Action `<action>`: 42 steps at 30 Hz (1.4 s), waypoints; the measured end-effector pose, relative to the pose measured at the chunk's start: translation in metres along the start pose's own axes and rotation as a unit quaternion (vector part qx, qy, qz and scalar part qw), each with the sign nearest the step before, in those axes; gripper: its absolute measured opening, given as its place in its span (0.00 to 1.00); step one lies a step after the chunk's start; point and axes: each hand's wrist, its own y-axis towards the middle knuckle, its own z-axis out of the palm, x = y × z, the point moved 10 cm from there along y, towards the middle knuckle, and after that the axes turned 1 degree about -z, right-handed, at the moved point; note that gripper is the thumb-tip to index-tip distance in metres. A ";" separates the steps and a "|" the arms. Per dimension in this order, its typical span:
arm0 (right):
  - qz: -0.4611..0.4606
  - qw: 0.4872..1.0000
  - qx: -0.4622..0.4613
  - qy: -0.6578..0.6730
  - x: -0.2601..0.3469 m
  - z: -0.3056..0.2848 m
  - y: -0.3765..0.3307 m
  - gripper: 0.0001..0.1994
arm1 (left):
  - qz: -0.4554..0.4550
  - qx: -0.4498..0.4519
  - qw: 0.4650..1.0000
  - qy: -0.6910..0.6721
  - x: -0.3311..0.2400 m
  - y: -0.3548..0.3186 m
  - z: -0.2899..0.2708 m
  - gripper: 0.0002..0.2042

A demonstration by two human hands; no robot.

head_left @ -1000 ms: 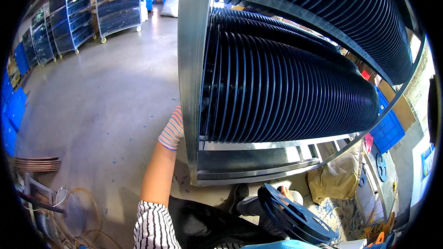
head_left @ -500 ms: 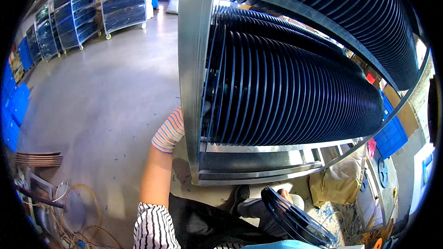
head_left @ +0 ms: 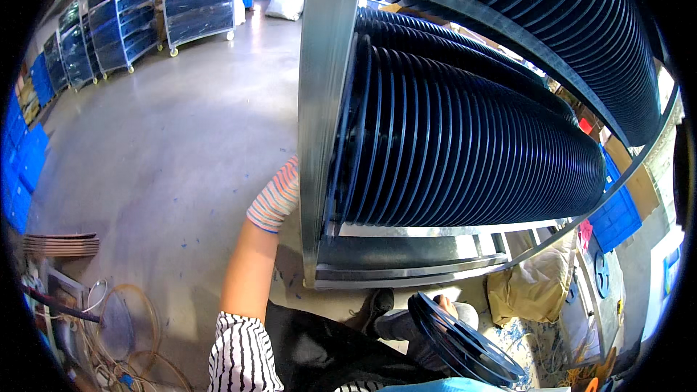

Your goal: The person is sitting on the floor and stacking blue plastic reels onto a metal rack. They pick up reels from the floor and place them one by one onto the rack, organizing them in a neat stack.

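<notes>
My left hand (head_left: 276,199), in a striped knit glove, reaches behind the upright metal post (head_left: 327,123) of a rack, at the left end of a long row of thin black discs (head_left: 472,138). Its fingers are hidden by the post, so I cannot see what they touch. Low in the view, my right hand (head_left: 445,306) shows only in part, its fingers at the upper rim of several loose black discs (head_left: 465,345). These are held tilted in front of my legs, below the rack. The discs on the rack stand on edge, closely spaced.
Another row of discs (head_left: 573,36) fills the shelf above. Wheeled racks (head_left: 197,7) stand far left, near a white sack (head_left: 287,0). A stack of brown sheets (head_left: 62,245) and coiled hoses (head_left: 138,319) lie left; a tan bag (head_left: 530,287) and blue crate (head_left: 613,207) are right.
The rack's post and my left hand appear slightly farther right in view. More of the white sack shows. The discs at my right hand stay in nearly the same place.
</notes>
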 end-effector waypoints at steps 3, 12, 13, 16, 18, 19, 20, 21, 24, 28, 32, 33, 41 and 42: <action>-0.008 1.000 0.007 0.006 0.004 0.001 -0.002 0.18 | -0.008 -0.004 1.000 -0.017 -0.002 -0.014 -0.005 0.25; -0.008 1.000 0.010 0.008 0.006 0.001 0.000 0.18 | 0.038 -0.011 0.999 -0.025 -0.031 -0.034 0.011 0.31; -0.007 1.000 0.008 0.007 0.005 0.000 0.000 0.18 | 0.034 -0.012 0.999 -0.038 -0.031 -0.033 0.012 0.31; -0.010 1.000 0.009 0.008 0.007 0.001 0.000 0.18 | 0.023 -0.010 0.998 -0.064 -0.031 -0.033 0.013 0.28; -0.009 1.000 0.010 0.007 0.007 0.001 0.000 0.19 | 0.040 0.004 0.997 -0.071 -0.031 -0.031 0.014 0.25; -0.007 1.000 0.010 0.006 0.007 0.000 0.000 0.19 | 0.049 0.006 0.997 -0.052 -0.030 -0.028 0.014 0.23; -0.006 1.000 0.009 0.005 0.006 0.000 0.001 0.19 | 0.058 0.008 0.998 -0.033 -0.029 -0.026 0.015 0.20; -0.010 1.000 0.014 0.009 0.010 0.002 0.000 0.19 | 0.056 -0.004 0.998 0.015 -0.033 -0.029 0.012 0.18; -0.006 1.000 0.014 0.006 0.010 0.001 0.002 0.19 | 0.082 0.001 0.996 0.047 -0.019 -0.021 0.009 0.14; -0.003 1.000 0.016 0.006 0.011 0.001 0.004 0.20 | 0.009 0.038 0.990 -0.137 0.030 -0.007 0.003 0.14; -0.011 1.000 0.020 0.015 0.018 0.005 0.006 0.20 | 0.033 0.058 0.994 -0.085 0.075 -0.001 -0.022 0.17; -0.005 1.000 0.017 0.012 0.016 0.004 0.006 0.20 | 0.043 0.048 0.992 -0.112 0.062 0.002 -0.010 0.16; -0.004 1.000 0.024 0.016 0.021 0.008 0.010 0.21 | 0.010 0.003 0.995 -0.100 0.073 0.014 -0.023 0.09; -0.005 1.000 0.025 0.016 0.022 0.008 0.011 0.21 | 0.005 0.006 0.996 -0.090 0.073 0.016 -0.028 0.09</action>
